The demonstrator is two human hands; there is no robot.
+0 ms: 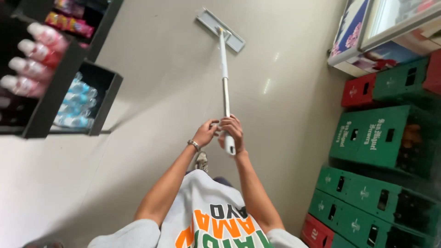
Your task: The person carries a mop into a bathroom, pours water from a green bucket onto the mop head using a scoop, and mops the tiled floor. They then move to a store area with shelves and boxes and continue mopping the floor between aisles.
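I look down a long white mop handle (225, 78) that ends in a flat grey mop head (219, 29) lying on the pale tiled floor (161, 92) ahead of me. My right hand (232, 130) is wrapped around the top end of the handle. My left hand (206, 132), with a bracelet on the wrist, sits just beside it on the handle's upper part, fingers curled against it. My grey shirt with orange and green print fills the bottom of the view.
A black shelf unit (55, 82) with pink bottles and clear water bottles stands at the left. Stacked green crates (376, 138) and red crates (358, 89) line the right wall, with a chest freezer (367, 36) behind them.
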